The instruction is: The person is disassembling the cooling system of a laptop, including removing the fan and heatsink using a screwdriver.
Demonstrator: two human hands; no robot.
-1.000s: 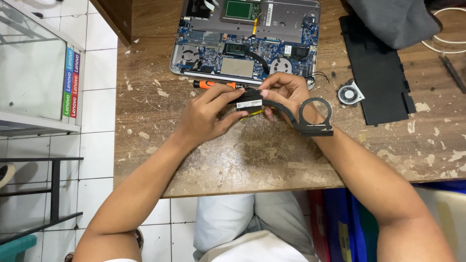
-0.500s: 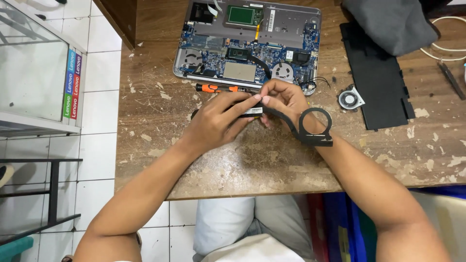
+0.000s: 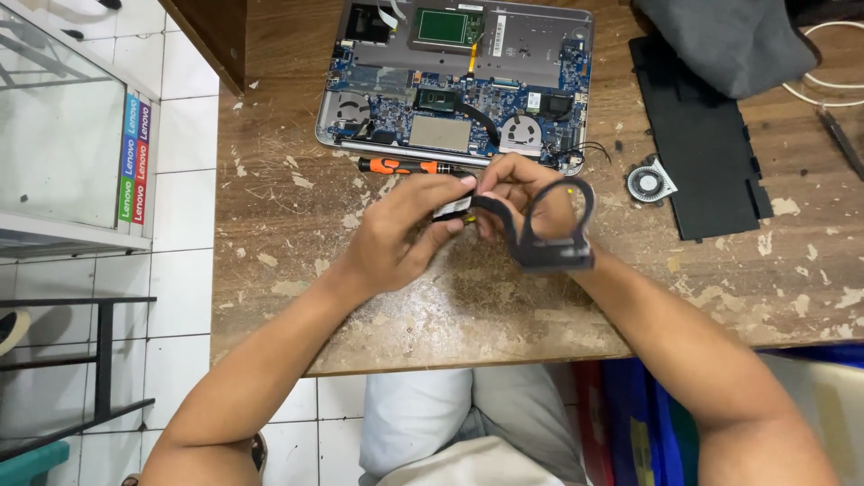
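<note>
Both my hands hold a black laptop fan housing with its heat pipe (image 3: 549, 236) just above the worn wooden table (image 3: 432, 297). My left hand (image 3: 405, 234) pinches the labelled pipe end between thumb and fingers. My right hand (image 3: 526, 193) grips the ring-shaped housing from behind. An opened laptop with its blue motherboard exposed (image 3: 454, 90) lies just beyond my hands. An orange-handled screwdriver (image 3: 405, 166) lies between the laptop and my hands.
A loose round fan (image 3: 646, 183) sits right of my hands beside a black flat cover panel (image 3: 702, 144). A grey cloth (image 3: 729, 40) and a white cable (image 3: 823, 76) lie at the far right. A glass cabinet (image 3: 63, 135) stands to the left of the table.
My hands and the fan housing have stayed together over the same table spot; the housing has tilted slightly. The camera view has shifted a little.
</note>
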